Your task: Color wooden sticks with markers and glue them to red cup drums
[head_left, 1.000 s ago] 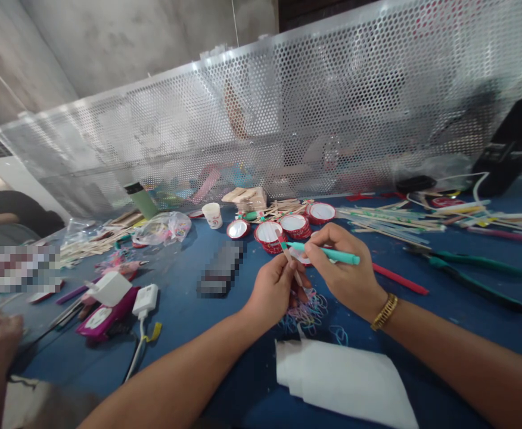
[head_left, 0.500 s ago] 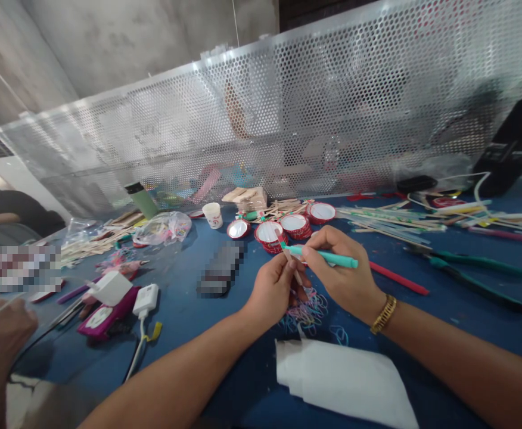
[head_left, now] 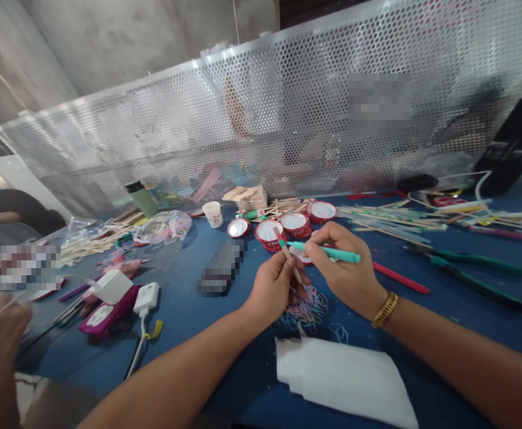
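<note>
Left hand (head_left: 275, 287): fingers are clenching a thin wooden stick with red and green bands (head_left: 284, 245), holding it tilted just above the blue bench (head_left: 189, 322).
Right hand (head_left: 341, 271): fingers are gripping a teal marker pen (head_left: 348, 256), its tip touching the stick's upper end.
Change over the last second: the pen tip is shifting only slightly along the stick and both grips are staying as they were, so the marking is likely continuing.
Lying beneath: pile of coloured rubber bands (head_left: 308, 310).
Lying near: white folded paper (head_left: 341, 378), red-rimmed round lids (head_left: 294, 225), green-handled pliers (head_left: 466, 268).
</note>
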Motion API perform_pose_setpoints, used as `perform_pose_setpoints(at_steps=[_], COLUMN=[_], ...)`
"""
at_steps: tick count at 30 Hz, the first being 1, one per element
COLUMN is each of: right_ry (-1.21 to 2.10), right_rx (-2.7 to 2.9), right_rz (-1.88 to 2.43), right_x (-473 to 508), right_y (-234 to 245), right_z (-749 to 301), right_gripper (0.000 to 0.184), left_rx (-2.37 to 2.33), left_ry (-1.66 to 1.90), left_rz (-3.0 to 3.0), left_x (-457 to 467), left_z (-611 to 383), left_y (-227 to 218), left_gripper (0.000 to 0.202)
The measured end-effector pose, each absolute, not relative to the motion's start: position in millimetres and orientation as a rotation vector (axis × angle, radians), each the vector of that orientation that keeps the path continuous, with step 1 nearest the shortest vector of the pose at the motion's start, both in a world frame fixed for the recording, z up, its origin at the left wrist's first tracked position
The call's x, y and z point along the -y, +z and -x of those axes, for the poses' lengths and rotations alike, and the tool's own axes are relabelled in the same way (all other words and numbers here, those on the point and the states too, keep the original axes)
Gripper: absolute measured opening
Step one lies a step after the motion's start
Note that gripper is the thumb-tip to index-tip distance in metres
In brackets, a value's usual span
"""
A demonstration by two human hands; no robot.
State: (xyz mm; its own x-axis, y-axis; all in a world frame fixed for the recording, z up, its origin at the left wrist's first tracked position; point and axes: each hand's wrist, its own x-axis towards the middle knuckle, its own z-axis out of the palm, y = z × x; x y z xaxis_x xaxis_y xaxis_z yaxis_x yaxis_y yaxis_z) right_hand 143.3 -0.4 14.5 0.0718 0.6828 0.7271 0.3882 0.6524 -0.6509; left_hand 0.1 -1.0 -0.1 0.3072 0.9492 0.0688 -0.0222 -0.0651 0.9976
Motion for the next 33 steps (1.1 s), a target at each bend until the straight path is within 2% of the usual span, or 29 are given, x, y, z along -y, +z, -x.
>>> perform_pose_setpoints(at_steps=[33], right_ry=[0.333], right_rx=[1.562], right_rz=[0.905], right_x=[1.0], right_y=[12.7], right_z=[-143.2], right_gripper=[0.015], left_rx=[-0.932], left_ry=[1.029], left_rz=[-1.386], left_x=[2.1], left_z=[-0.7], left_y=[0.4], left_gripper=[0.037])
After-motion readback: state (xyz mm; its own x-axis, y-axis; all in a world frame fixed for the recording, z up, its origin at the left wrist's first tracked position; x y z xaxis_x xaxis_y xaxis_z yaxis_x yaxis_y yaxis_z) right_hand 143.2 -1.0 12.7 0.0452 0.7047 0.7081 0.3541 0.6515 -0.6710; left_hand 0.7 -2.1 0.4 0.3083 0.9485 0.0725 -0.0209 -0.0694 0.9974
